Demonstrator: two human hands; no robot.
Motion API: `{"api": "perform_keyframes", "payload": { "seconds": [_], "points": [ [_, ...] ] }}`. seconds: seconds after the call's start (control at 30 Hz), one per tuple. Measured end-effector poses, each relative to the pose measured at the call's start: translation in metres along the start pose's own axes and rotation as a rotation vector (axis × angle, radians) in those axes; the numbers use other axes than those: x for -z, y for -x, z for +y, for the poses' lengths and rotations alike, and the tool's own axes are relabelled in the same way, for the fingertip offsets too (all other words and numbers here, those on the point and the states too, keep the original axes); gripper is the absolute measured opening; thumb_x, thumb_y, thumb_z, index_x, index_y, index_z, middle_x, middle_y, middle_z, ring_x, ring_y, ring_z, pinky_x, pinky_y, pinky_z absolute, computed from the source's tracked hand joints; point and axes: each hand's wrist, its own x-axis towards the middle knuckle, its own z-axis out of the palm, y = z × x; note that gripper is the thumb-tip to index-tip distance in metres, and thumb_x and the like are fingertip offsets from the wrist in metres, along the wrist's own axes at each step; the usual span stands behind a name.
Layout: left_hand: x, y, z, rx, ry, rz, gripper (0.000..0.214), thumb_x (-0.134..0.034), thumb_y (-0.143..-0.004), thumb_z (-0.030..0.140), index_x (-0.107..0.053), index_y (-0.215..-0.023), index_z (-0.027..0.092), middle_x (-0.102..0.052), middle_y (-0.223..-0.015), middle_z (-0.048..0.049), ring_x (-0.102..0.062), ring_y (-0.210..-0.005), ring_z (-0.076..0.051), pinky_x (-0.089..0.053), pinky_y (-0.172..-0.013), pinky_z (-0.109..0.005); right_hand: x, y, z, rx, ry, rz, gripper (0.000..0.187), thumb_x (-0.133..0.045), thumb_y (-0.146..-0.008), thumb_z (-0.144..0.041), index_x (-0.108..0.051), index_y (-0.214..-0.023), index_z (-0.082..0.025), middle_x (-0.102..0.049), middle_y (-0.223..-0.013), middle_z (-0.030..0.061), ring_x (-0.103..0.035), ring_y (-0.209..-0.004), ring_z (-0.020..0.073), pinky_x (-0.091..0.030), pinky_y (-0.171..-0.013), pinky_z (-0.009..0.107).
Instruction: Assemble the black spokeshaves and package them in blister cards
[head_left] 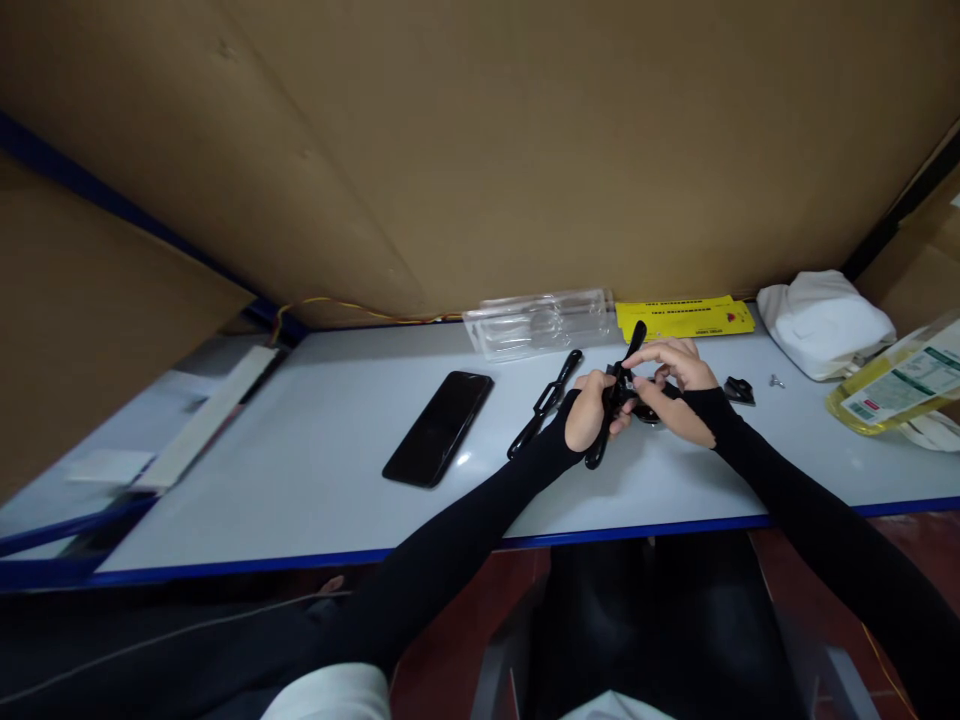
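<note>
A black spokeshave is held at a slant above the table, one handle pointing away and the other towards me. My left hand is closed around its middle. From the right, my right hand has thumb and fingertips closed at the middle of the same tool; any small part between them is hidden. Left of my hands lies another black spokeshave body with an opening in its centre. A further black part shows partly beneath my right hand.
A black phone lies to the left. Clear plastic packaging and yellow printed cards are along the back. To the right are a small black part, small screws, a white cloth bundle and a yellow-liquid bottle.
</note>
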Motion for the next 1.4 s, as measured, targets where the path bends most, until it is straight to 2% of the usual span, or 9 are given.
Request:
{"api": "perform_keyframes", "payload": {
  "seconds": [0.13, 0.33, 0.43, 0.57, 0.7, 0.97, 1.03, 1.3, 1.4],
  "points": [
    [-0.0012, 0.0002, -0.0003, -0.014, 0.005, 0.022, 0.025, -0.04, -0.09, 0.031, -0.052, -0.073, 0.019, -0.048, -0.05, -0.0012, -0.036, -0.034, -0.012, -0.026, -0.036, -0.026, -0.0021, 0.0011, 0.0018, 0.026, -0.002, -0.071, 0.021, -0.068, -0.086, -0.013, -0.083, -0.09, -0.028, -0.069, -0.105, 0.0085, -0.055, -0.106, 0.0261, -0.056, -0.076, 0.034],
    [-0.0022, -0.0017, -0.0015, -0.021, 0.053, 0.013, 0.021, -0.039, -0.089, 0.029, -0.055, -0.082, 0.017, -0.05, -0.056, -0.0006, -0.035, -0.034, -0.011, -0.023, -0.035, -0.025, -0.0013, 0.0007, 0.0057, 0.016, 0.005, -0.017, 0.015, -0.072, -0.086, -0.016, -0.082, -0.092, -0.027, -0.069, -0.111, 0.0089, -0.053, -0.11, 0.0272, -0.055, -0.077, 0.036],
    [-0.0022, -0.001, -0.0017, -0.02, 0.046, 0.014, 0.02, -0.039, -0.088, 0.028, -0.054, -0.079, 0.018, -0.052, -0.056, -0.0017, -0.035, -0.034, -0.011, -0.022, -0.035, -0.025, -0.0003, 0.0006, 0.0047, 0.027, 0.02, -0.033, 0.027, -0.06, -0.091, -0.011, -0.08, -0.082, -0.027, -0.07, -0.108, 0.0067, -0.055, -0.109, 0.0257, -0.055, -0.09, 0.042],
    [-0.0029, 0.0009, -0.0006, -0.014, 0.02, 0.02, 0.023, -0.04, -0.09, 0.03, -0.053, -0.076, 0.018, -0.048, -0.051, -0.001, -0.037, -0.034, -0.012, -0.026, -0.036, -0.025, -0.0006, 0.0017, 0.0015, 0.014, -0.001, -0.012, 0.025, -0.066, -0.088, -0.014, -0.081, -0.102, -0.028, -0.069, -0.11, 0.0087, -0.053, -0.109, 0.0281, -0.055, -0.074, 0.037],
    [-0.004, 0.0011, -0.0003, -0.012, 0.055, 0.036, 0.022, -0.039, -0.09, 0.028, -0.053, -0.076, 0.019, -0.051, -0.055, -0.0015, -0.036, -0.034, -0.011, -0.024, -0.036, -0.024, -0.0011, 0.002, 0.0016, 0.023, 0.011, -0.054, 0.026, -0.063, -0.087, -0.01, -0.082, -0.088, -0.028, -0.071, -0.105, 0.0082, -0.053, -0.107, 0.0269, -0.055, -0.076, 0.036],
    [-0.0054, 0.0028, 0.0008, -0.013, 0.049, 0.031, 0.026, -0.035, -0.091, 0.028, -0.054, -0.076, 0.019, -0.048, -0.05, -0.0014, -0.035, -0.034, -0.012, -0.023, -0.036, -0.025, 0.0006, 0.0016, -0.0002, 0.031, -0.028, -0.047, 0.016, -0.067, -0.087, -0.016, -0.079, -0.083, -0.026, -0.07, -0.105, 0.0084, -0.056, -0.103, 0.0249, -0.055, -0.074, 0.034],
    [-0.0054, 0.0034, 0.0006, -0.016, 0.01, 0.025, 0.03, -0.031, -0.093, 0.028, -0.054, -0.074, 0.019, -0.043, -0.044, -0.0001, -0.034, -0.033, -0.013, -0.025, -0.037, -0.026, 0.0014, 0.0014, -0.0007, 0.014, -0.014, -0.038, 0.01, -0.072, -0.086, -0.02, -0.079, -0.09, -0.026, -0.07, -0.106, 0.0088, -0.056, -0.104, 0.0258, -0.054, -0.072, 0.035],
    [-0.0046, 0.0056, 0.001, -0.023, 0.02, -0.005, 0.029, -0.04, -0.093, 0.035, -0.056, -0.075, 0.018, -0.045, -0.045, 0.0, -0.035, -0.034, -0.013, -0.027, -0.039, -0.026, 0.0024, 0.0011, 0.0012, -0.016, -0.035, -0.065, 0.035, -0.072, -0.079, -0.017, -0.081, -0.111, -0.028, -0.073, -0.111, 0.0084, -0.055, -0.108, 0.0277, -0.054, -0.077, 0.038],
    [-0.0043, 0.0046, 0.0004, -0.023, 0.016, 0.017, 0.03, -0.039, -0.094, 0.035, -0.058, -0.079, 0.017, -0.043, -0.042, 0.0004, -0.034, -0.033, -0.014, -0.028, -0.039, -0.026, 0.0031, 0.0013, 0.0025, -0.014, -0.032, -0.05, 0.028, -0.077, -0.081, -0.023, -0.081, -0.109, -0.027, -0.072, -0.109, 0.0091, -0.056, -0.109, 0.0286, -0.054, -0.076, 0.038]
  ]
}}
